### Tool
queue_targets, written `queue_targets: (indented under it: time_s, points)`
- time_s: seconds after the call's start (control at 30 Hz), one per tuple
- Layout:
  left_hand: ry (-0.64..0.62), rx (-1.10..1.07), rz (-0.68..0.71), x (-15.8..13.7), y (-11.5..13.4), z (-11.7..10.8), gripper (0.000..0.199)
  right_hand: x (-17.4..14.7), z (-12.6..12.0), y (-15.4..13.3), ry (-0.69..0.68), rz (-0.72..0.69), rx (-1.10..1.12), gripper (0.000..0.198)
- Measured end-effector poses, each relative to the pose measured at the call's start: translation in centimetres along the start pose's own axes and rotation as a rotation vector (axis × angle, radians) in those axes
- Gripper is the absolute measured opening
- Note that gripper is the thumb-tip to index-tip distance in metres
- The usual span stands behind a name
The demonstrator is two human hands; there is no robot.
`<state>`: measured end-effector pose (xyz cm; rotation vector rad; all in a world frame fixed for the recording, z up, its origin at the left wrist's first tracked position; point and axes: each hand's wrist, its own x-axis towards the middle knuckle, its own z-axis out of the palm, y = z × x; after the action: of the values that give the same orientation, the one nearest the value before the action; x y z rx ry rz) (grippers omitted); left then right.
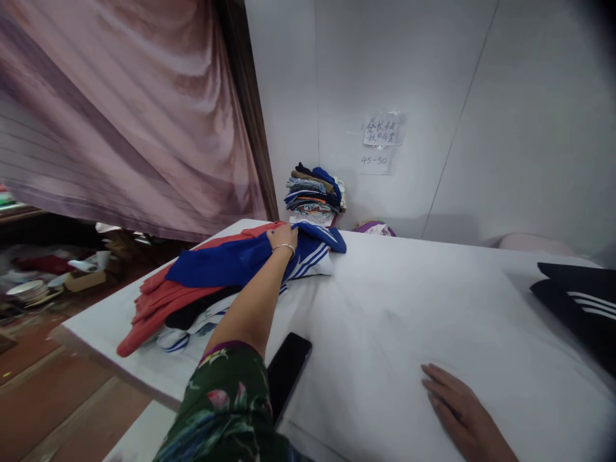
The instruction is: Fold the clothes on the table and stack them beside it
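My left hand (283, 238), with a bracelet at the wrist, reaches across to a heap of clothes at the table's left. Its fingers close on a blue garment (224, 260) with white stripes, probably a jacket. Under that lie a red garment (154, 301) and some black and white striped clothing (197, 314). Low on the right, my right hand (452, 404) is over the white table (385, 308), fingers stretched out and nothing in them. A black phone (291, 369) lies beside my left forearm.
Folded clothes (315, 196) stand stacked against the far wall, beyond the table's back edge. A dark garment with white stripes (582, 301) lies at the right. Handwritten paper notes (380, 131) hang on the wall, and a pink curtain (144, 115) hangs at the left.
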<state>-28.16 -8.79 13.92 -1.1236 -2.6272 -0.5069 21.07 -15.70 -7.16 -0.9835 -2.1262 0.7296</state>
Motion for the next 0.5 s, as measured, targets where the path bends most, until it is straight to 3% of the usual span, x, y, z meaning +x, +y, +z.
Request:
queue_targets:
  time_s: [0.2,0.33,0.5]
  points:
    - [0.061,-0.188,0.262,-4.1,8.7,-1.9,0.036,0.0,-0.3,-0.3,-0.022,0.060,0.100,0.027]
    - [-0.101,-0.435,0.381,-9.1,15.0,-0.9,0.035,0.2,-0.9,-0.8,-0.030,0.142,0.276,0.026]
    - [-0.262,-0.677,0.528,-18.3,20.9,1.2,0.035,1.0,-2.9,-0.7,0.087,0.414,0.743,0.039]
